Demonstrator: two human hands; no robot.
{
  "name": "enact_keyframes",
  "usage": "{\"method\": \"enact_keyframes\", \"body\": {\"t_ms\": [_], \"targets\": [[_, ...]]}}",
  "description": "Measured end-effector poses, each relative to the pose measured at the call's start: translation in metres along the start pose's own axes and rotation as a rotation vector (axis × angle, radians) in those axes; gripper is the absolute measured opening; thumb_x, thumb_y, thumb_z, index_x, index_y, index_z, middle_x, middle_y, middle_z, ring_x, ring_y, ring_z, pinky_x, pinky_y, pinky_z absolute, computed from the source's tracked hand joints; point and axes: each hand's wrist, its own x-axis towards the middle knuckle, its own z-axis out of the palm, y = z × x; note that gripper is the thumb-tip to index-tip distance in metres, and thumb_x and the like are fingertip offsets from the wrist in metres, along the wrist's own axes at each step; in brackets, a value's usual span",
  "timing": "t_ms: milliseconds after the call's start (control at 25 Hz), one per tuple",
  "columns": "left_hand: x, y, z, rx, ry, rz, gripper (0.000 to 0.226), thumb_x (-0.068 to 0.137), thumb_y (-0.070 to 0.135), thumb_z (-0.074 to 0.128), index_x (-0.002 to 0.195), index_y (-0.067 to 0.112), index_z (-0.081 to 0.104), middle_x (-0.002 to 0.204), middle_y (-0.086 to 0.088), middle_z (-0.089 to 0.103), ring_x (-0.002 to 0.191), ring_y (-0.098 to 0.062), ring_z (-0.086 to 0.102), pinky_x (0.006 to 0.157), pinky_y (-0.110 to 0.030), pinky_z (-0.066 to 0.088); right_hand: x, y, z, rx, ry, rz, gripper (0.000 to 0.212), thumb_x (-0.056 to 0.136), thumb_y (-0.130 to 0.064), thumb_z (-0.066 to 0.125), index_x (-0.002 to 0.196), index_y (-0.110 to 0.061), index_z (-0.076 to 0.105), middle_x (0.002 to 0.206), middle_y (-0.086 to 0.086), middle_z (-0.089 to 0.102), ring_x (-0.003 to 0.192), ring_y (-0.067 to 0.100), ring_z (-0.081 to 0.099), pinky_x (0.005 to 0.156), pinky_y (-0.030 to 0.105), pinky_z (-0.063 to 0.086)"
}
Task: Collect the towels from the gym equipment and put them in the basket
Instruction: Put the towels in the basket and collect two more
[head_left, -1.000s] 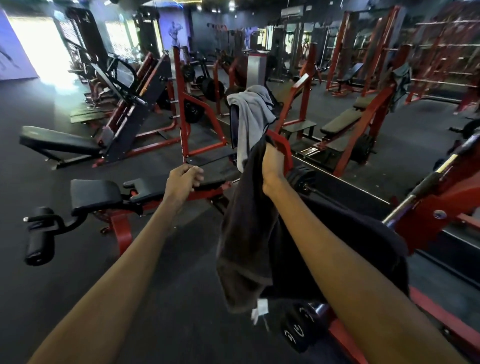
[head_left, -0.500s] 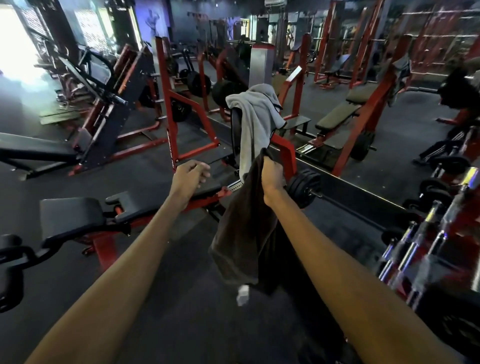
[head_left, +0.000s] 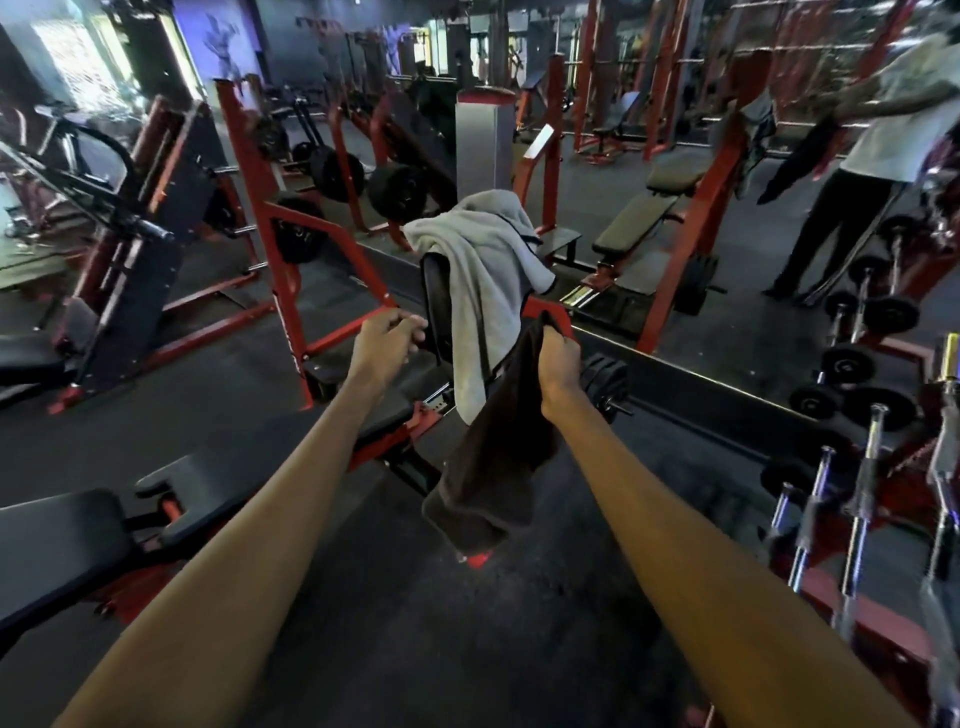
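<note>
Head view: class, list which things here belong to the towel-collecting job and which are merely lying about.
Job: grey towel, draped over the upright bench pad; dark towel, held in the right grip.
Lying about: dumbbells; weight plates; black bench.

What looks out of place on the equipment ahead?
A grey towel lies bunched and lopsided over the upright black pad, beside the dark towel your right hand grips. Another cloth hangs on a red rack farther right.

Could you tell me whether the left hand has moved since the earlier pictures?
Yes. The left hand has come toward the grey towel on the pad, now beside it.
</note>
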Motion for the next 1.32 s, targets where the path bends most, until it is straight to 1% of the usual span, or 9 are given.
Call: {"method": "enact_keyframes", "body": {"t_ms": [160,320,520,640,760,920,1040,1120,1320], "targets": [[0.082,-0.001,0.023,0.265,-0.041,0.166,0.015,0.09,0.031,0.064,0.101,0.022,0.069,0.099,0.001,0.067,0.096,-0.02,0.063,0.086,-0.034,0.049,0.031,-0.025,0.021,0.011,0.042,-0.09,0.024,0.094,-0.031,0.051,0.092,-0.015,0.07,0.083,0.003,0.063,0.077,0.022,0.059,0.072,0.032,0.046],[0.152,0.01,0.055,0.547,-0.144,0.284,0.073,0.084,0.045,0.072,0.146,0.022,0.042,0.153,-0.018,0.031,0.143,-0.04,0.026,0.117,-0.05,0.026,0.084,-0.032,0.034,0.014,0.129,-0.071,0.031,0.094,-0.034,0.054,0.103,-0.01,0.073,0.086,0.004,0.07,0.076,0.02,0.066,0.066,0.029,0.051],[0.229,0.012,0.092,1.003,-0.241,0.599,0.131,0.064,0.07,0.077,0.16,0.03,-0.004,0.164,-0.022,-0.015,0.151,-0.043,-0.014,0.117,-0.063,-0.002,0.134,-0.042,0.027,0.037,0.236,-0.089,0.028,0.08,-0.039,0.055,0.079,-0.017,0.073,0.074,0.002,0.068,0.072,0.024,0.065,0.069,0.039,0.051],[0.262,0.009,0.109,1.192,-0.249,0.632,0.144,0.057,0.073,0.078,0.158,0.026,-0.012,0.162,-0.029,-0.01,0.149,-0.05,0.002,0.116,-0.065,0.009,0.155,-0.043,0.016,0.022,0.292,-0.082,0.03,0.075,-0.044,0.056,0.07,-0.019,0.071,0.068,0.001,0.064,0.07,0.027,0.062,0.068,0.048,0.053],[0.28,-0.002,0.121,1.322,-0.137,0.701,0.126,0.069,0.056,0.078,0.16,0.018,-0.001,0.153,-0.032,0.028,0.133,-0.046,0.039,0.104,-0.054,0.036,0.169,-0.044,0.005,0.019,0.321,-0.089,0.035,0.075,-0.045,0.055,0.077,-0.013,0.069,0.073,0.009,0.061,0.07,0.035,0.061,0.07,0.051,0.055],[0.272,0.008,0.129,1.102,-0.024,0.84,0.075,0.079,0.023,0.068,0.146,0.012,0.035,0.119,-0.023,0.062,0.107,-0.041,0.058,0.088,-0.05,0.043,0.176,-0.05,-0.001,0.049,0.31,-0.128,0.024,0.093,-0.031,0.049,0.074,-0.016,0.054,0.066,0.002,0.048,0.065,0.021,0.048,0.063,0.035,0.041],[0.243,0.026,0.146,0.982,-0.107,0.913,0.042,0.074,0.026,0.059,0.114,0.013,0.061,0.096,-0.015,0.069,0.095,-0.041,0.061,0.079,-0.046,0.041,0.184,-0.048,-0.002,0.048,0.327,-0.126,0.037,0.096,-0.024,0.049,0.059,-0.022,0.05,0.057,-0.005,0.045,0.053,0.013,0.046,0.055,0.029,0.04],[0.224,0.025,0.166,0.951,-0.193,0.882,0.028,0.073,0.031,0.056,0.096,0.015,0.063,0.09,-0.011,0.066,0.1,-0.04,0.057,0.078,-0.044,0.035,0.189,-0.045,-0.008,0.041,0.341,-0.131,0.044,0.091,-0.024,0.051,0.047,-0.025,0.053,0.053,-0.009,0.048,0.055,0.012,0.046,0.057,0.03,0.039],[0.191,0.019,0.208,0.689,-0.567,0.717,0.025,0.078,0.035,0.049,0.083,0.018,0.066,0.074,0.0,0.064,0.075,-0.029,0.064,0.063,-0.032,0.039,0.178,-0.045,-0.04,0.026,0.422,-0.117,0.033,0.08,-0.034,0.054,0.048,-0.027,0.06,0.057,-0.009,0.055,0.065,0.016,0.054,0.068,0.037,0.044]]}}
